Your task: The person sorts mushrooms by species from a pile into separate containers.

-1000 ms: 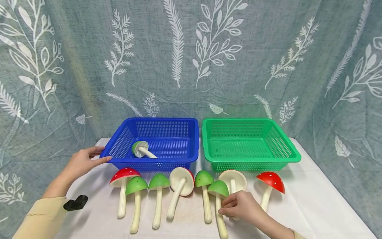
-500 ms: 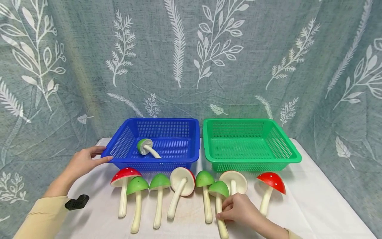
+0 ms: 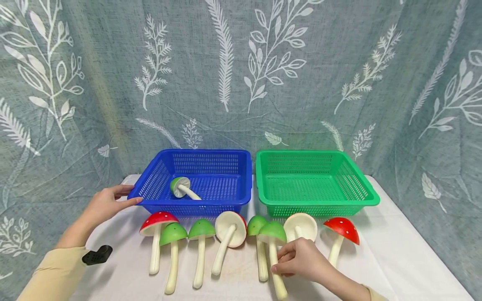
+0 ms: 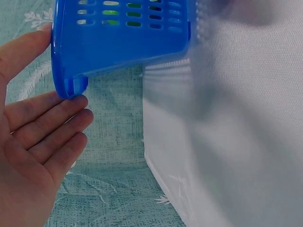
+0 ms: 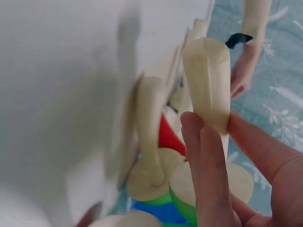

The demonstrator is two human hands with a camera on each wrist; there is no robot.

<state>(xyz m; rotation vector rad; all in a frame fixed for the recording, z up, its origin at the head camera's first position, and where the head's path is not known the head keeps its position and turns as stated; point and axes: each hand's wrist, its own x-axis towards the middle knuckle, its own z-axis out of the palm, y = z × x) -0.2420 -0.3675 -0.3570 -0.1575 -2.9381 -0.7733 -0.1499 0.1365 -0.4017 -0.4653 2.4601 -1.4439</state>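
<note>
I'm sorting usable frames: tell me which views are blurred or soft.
Head view: sharp, evenly lit. Left wrist view: blue basket sharp, white table cover smeared. Right wrist view: mushroom stem and fingers clear, cloth and other mushrooms blurred.

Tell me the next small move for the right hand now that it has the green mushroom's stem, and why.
Probably lift it clear of the row and carry it toward the blue basket. The right hand already pinches the stem of the green mushroom, one green mushroom in the basket already lies there, and the left hand touches that basket's corner. The green basket holds nothing.
</note>
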